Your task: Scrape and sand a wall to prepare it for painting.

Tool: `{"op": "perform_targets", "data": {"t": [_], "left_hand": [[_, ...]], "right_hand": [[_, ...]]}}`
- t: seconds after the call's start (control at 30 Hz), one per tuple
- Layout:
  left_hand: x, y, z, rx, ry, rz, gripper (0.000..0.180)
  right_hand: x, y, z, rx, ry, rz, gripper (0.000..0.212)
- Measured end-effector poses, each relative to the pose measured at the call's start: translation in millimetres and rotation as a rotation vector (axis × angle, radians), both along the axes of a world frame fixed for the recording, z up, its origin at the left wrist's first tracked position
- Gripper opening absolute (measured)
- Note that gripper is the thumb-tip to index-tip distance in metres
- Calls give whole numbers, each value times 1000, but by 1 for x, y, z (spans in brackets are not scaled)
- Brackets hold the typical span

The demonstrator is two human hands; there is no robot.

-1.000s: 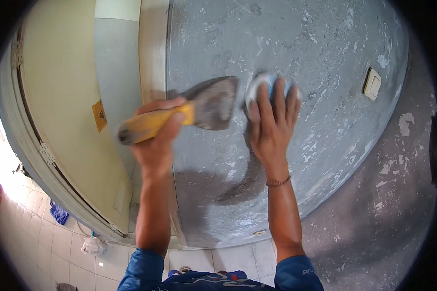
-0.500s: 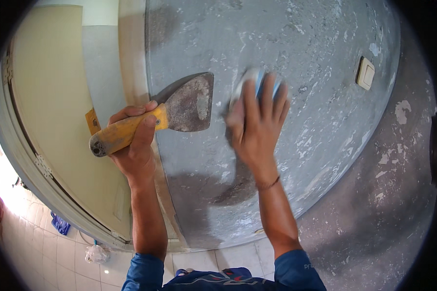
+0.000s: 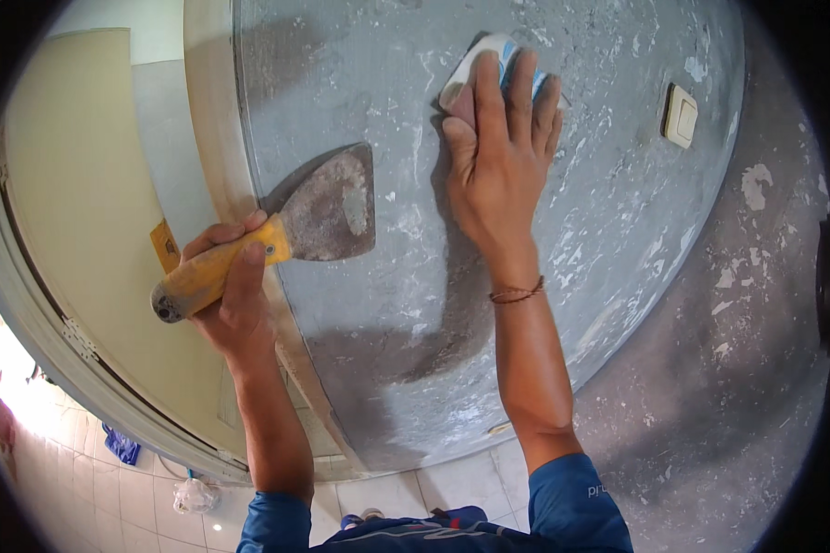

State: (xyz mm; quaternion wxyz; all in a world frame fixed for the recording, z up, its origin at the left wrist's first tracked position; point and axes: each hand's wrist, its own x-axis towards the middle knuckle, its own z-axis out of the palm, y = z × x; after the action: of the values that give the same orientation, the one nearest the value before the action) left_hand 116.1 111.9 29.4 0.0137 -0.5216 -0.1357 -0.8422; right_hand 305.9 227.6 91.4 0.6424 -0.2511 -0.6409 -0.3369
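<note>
Blue sleeves (image 3: pixel 570 498) at lower edge; both arms extended fwd to wall. Thin brown bracelet (image 3: pixel 517 295) on R wrist.

L hand (image 3: pixel 235 309): fingers wrapped round yellow hdl. of putty knife (image 3: pixel 281 238), thumb along hdl.; broad, stained metal blade points R, close to wall; contact w/ surface can't be confirmed.

R hand (image 3: pixel 498 189): fingers nearly straight, slightly spread, has hold of white-and-blue pad (image 3: pixel 475 64) pressed to wall, above and R of knife. Pad partly hidden by fingers; exact type can't be determined.

Grey wall (image 3: pixel 618 203): patchy, w/ white flecks and chipped areas. Cream light switch (image 3: pixel 681 117) mounted R of R hand. Beige door jamb (image 3: pixel 212 92) at wall's L edge; pale yellow door (image 3: pixel 74 184) beyond.

Tiled floor (image 3: pixel 461 484) below; clear plastic bag (image 3: pixel 195 496) and crumpled blue item (image 3: pixel 122 444) lie on it, lower L.
</note>
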Motion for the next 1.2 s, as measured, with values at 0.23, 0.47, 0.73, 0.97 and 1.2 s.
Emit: {"op": "perform_targets", "data": {"t": [0.23, 0.47, 0.73, 0.97, 1.2], "left_hand": [[0, 1, -1, -64, -36, 2, 17], [3, 1, 2, -71, -50, 14, 17], [9, -7, 7, -152, -137, 0, 23], [7, -3, 8, -137, -127, 7, 22], [7, -1, 4, -160, -86, -45, 22]], "right_hand": [[-1, -45, -178, -467, -161, 42, 50], [10, -48, -177, -268, -59, 113, 46], [11, -77, -164, -620, -13, 474, 25], [2, -64, -162, -756, 134, 422, 31], [-10, -51, -165, -673, 412, 356, 36]]}}
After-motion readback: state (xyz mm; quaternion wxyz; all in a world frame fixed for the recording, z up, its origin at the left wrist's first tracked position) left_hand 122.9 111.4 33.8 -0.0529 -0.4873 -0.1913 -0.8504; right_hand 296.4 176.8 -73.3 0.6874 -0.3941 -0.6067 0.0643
